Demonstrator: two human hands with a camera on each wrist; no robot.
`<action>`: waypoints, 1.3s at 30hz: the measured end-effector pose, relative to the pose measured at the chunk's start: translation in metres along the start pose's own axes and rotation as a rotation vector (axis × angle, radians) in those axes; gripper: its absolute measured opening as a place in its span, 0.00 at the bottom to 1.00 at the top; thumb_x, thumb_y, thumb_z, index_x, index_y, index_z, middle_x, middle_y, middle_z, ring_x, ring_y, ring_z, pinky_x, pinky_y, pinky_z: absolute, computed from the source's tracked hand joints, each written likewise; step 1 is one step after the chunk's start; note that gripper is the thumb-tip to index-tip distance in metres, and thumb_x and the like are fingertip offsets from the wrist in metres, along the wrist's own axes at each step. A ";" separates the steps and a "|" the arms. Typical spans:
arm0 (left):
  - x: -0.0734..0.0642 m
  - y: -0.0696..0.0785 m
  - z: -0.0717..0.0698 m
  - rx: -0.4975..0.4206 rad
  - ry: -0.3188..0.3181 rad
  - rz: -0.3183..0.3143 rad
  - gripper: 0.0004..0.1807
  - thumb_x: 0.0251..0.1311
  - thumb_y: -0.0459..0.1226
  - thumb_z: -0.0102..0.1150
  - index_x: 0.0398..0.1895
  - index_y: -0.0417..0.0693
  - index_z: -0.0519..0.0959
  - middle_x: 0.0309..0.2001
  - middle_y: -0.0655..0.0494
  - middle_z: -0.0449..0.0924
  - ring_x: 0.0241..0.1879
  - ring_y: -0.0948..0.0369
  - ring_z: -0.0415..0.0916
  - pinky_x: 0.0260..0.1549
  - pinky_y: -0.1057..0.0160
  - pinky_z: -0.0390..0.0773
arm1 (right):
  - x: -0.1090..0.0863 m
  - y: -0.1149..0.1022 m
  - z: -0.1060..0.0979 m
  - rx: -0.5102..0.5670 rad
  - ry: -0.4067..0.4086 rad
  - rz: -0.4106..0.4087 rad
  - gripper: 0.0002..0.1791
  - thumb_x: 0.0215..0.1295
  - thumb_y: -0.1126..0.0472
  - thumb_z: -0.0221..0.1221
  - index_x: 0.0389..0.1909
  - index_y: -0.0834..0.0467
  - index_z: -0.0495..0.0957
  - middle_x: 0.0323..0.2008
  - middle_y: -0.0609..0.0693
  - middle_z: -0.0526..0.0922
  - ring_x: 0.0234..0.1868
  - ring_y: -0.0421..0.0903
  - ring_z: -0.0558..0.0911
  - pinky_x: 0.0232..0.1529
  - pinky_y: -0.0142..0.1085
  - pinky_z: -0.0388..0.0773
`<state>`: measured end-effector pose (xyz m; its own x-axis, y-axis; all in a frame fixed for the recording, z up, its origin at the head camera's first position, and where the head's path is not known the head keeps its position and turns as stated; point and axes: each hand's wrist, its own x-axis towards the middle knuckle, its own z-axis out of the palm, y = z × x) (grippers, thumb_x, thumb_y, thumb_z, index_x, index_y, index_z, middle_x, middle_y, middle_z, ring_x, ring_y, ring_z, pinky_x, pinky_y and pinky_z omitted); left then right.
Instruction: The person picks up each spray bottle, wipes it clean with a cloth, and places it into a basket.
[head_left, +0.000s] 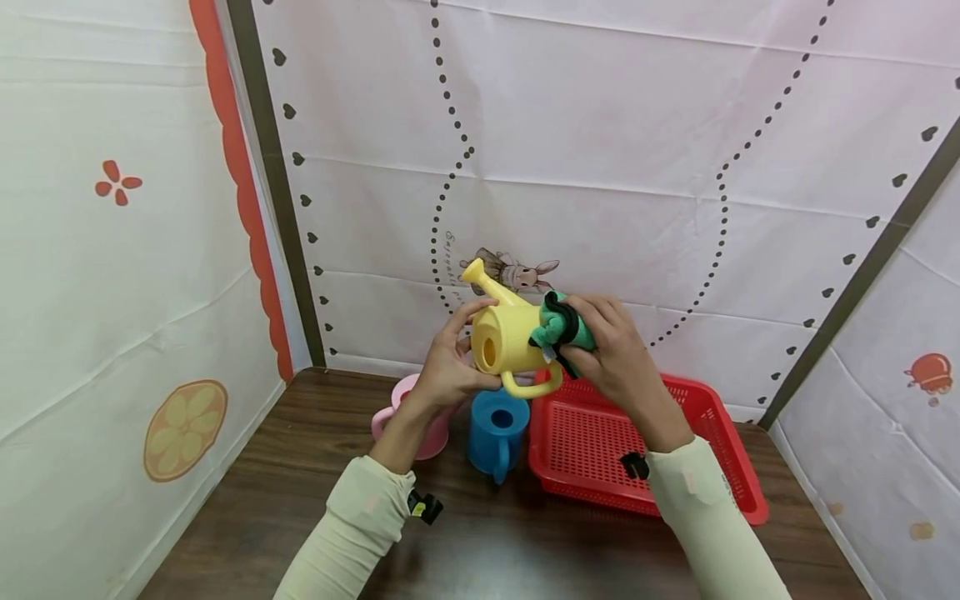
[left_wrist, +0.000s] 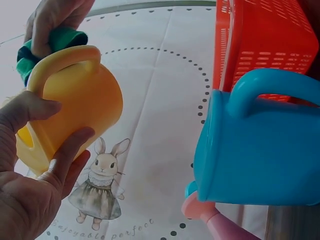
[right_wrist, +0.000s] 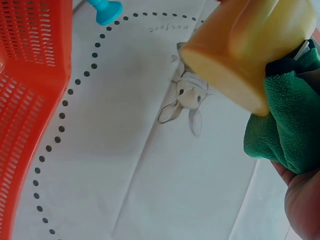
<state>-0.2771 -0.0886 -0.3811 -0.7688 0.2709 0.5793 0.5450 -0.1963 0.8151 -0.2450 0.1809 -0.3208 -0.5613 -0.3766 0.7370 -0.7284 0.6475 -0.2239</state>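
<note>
A yellow toy watering can [head_left: 517,333] is held up over the table, tilted, its sprinkler spout pointing up and away. My left hand [head_left: 452,354] grips it around the top opening, thumb and fingers on opposite sides, as the left wrist view shows. In my right hand [head_left: 611,346] is a bunched green cloth [head_left: 573,325] with black edging, at the can's base end. The right wrist view has the cloth [right_wrist: 287,120] right against the yellow can's bottom edge. Below the hands stand a blue watering can [head_left: 498,433] and a pink watering can [head_left: 431,437], partly hidden by the left arm.
A red plastic basket [head_left: 551,483] with perforated sides stands on the right, under my right forearm. The dark wooden table [head_left: 480,542] is bounded by white printed sheets [head_left: 600,125] at the back and both sides.
</note>
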 end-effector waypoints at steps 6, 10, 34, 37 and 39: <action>0.002 0.005 -0.003 -0.002 -0.003 -0.013 0.64 0.35 0.11 0.78 0.83 0.47 0.68 0.66 0.45 0.65 0.55 0.44 0.84 0.41 0.59 0.93 | 0.000 0.004 -0.003 0.005 0.012 0.022 0.30 0.68 0.67 0.72 0.71 0.64 0.81 0.65 0.66 0.85 0.67 0.67 0.78 0.68 0.65 0.78; 0.002 0.006 -0.002 0.021 0.008 -0.016 0.62 0.36 0.12 0.79 0.83 0.48 0.69 0.65 0.41 0.67 0.51 0.43 0.85 0.40 0.59 0.93 | 0.000 0.001 -0.001 -0.007 0.031 -0.015 0.28 0.68 0.66 0.72 0.69 0.64 0.81 0.63 0.66 0.86 0.65 0.68 0.78 0.66 0.65 0.78; 0.002 0.002 0.009 0.018 0.015 -0.040 0.59 0.42 0.15 0.81 0.83 0.46 0.69 0.63 0.36 0.73 0.53 0.45 0.87 0.51 0.58 0.93 | 0.004 -0.050 0.019 -0.148 0.038 -0.318 0.44 0.56 0.64 0.86 0.73 0.62 0.78 0.67 0.61 0.84 0.70 0.63 0.78 0.67 0.56 0.86; 0.001 0.003 0.008 0.021 0.022 -0.039 0.59 0.41 0.16 0.81 0.82 0.46 0.69 0.63 0.37 0.74 0.54 0.46 0.86 0.51 0.59 0.92 | 0.002 -0.047 0.015 -0.134 0.023 -0.288 0.45 0.56 0.64 0.86 0.74 0.61 0.77 0.68 0.61 0.83 0.71 0.63 0.77 0.66 0.56 0.88; 0.001 0.004 0.007 0.018 0.033 -0.041 0.58 0.40 0.16 0.80 0.81 0.46 0.70 0.63 0.37 0.74 0.54 0.46 0.85 0.50 0.59 0.92 | 0.001 -0.042 0.013 -0.125 0.024 -0.270 0.45 0.55 0.65 0.86 0.73 0.61 0.77 0.68 0.61 0.83 0.70 0.63 0.77 0.66 0.57 0.87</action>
<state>-0.2729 -0.0824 -0.3775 -0.8011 0.2471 0.5451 0.5184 -0.1687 0.8383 -0.2197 0.1447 -0.3184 -0.3433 -0.5313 0.7745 -0.7950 0.6035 0.0616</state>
